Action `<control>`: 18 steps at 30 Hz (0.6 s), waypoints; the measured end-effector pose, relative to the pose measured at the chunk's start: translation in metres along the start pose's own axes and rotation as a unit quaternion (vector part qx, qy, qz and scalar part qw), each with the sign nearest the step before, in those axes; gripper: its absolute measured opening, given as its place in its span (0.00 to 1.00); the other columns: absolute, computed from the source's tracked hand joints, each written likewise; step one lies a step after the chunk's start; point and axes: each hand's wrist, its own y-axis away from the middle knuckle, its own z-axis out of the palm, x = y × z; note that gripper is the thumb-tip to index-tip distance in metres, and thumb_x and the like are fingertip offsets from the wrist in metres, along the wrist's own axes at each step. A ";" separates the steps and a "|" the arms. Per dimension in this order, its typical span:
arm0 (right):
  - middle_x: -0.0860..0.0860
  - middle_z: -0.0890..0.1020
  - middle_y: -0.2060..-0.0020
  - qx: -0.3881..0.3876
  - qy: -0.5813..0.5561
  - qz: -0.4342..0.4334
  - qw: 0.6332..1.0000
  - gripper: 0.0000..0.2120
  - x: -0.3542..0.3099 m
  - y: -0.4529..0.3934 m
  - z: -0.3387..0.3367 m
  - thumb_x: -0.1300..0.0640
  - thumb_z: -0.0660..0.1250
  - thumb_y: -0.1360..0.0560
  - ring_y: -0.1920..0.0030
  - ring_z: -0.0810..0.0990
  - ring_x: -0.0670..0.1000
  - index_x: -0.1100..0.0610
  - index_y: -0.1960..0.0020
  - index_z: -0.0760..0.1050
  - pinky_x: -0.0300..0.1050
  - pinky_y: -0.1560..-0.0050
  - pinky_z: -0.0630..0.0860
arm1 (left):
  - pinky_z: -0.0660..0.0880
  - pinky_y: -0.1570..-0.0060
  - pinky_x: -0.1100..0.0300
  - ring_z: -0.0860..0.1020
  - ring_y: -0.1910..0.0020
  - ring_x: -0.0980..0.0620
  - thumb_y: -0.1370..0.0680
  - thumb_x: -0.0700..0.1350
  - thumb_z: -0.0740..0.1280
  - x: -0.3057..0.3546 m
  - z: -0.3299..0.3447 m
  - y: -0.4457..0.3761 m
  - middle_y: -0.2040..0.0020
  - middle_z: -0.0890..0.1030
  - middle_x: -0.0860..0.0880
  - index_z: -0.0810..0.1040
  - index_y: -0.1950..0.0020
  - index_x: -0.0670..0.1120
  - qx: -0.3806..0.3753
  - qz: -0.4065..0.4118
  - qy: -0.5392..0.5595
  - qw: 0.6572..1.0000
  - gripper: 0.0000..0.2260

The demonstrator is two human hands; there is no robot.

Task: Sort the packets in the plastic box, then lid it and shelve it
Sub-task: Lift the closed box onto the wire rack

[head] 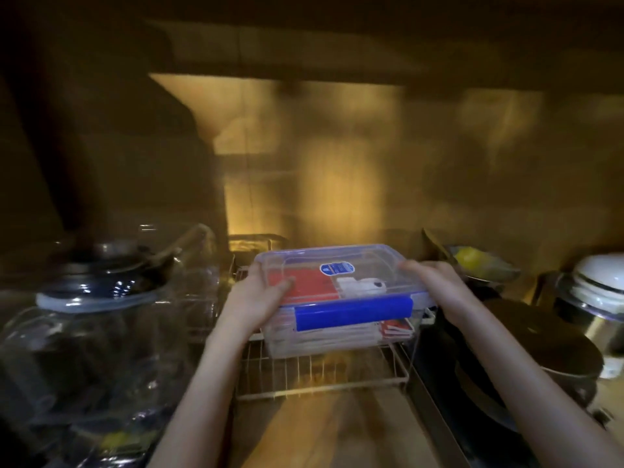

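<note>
With the lidded plastic box (341, 292) gripped at both ends by my left hand (258, 298) and right hand (435, 285), I am shelving it and need to settle it on the wire rack (320, 373) at lower centre.

glass jar (98, 332) left, pot (526, 352) right

Plastic box (341, 298) straight ahead of you, centre of shelf, over wire rack (320, 376); contact with rack unclear. Lid (337, 265) on box, packets (310, 285) inside under it. Your left hand (256, 298) on box's left end, thumb over lid; your right hand (435, 285) on its right end. Large glass jar (84, 332) left of rack, near you. Dark pot (540, 359) just right of rack; lidded metal pot (597, 298) further right. Bowl (479, 265) behind right hand. Small container (253, 244) behind box.
</note>
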 end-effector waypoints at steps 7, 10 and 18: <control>0.51 0.80 0.60 -0.011 -0.032 0.008 0.999 0.17 0.027 -0.026 0.040 0.54 0.65 0.25 0.60 0.79 0.48 0.62 0.41 0.73 0.41 0.66 0.72 | 0.76 0.55 0.58 0.78 0.53 0.49 0.22 0.49 0.60 -0.026 0.012 -0.031 0.41 0.78 0.41 0.60 0.30 0.43 0.054 -0.031 0.012 0.998 0.22; 0.51 0.80 0.59 -0.012 -0.072 -0.006 0.997 0.08 0.032 -0.029 0.050 0.56 0.64 0.24 0.61 0.79 0.46 0.56 0.46 0.71 0.40 0.65 0.72 | 0.76 0.51 0.56 0.79 0.47 0.47 0.21 0.49 0.59 -0.032 0.015 -0.037 0.40 0.77 0.42 0.61 0.30 0.45 0.079 -0.022 0.030 0.996 0.21; 0.53 0.80 0.55 0.000 -0.107 0.025 0.994 0.20 0.036 -0.054 0.064 0.55 0.61 0.23 0.59 0.81 0.51 0.58 0.33 0.66 0.42 0.66 0.74 | 0.53 0.27 0.44 0.50 0.24 0.45 0.22 0.60 0.50 -0.039 0.032 -0.056 0.23 0.53 0.46 0.56 0.26 0.53 0.094 0.037 -0.171 0.980 0.25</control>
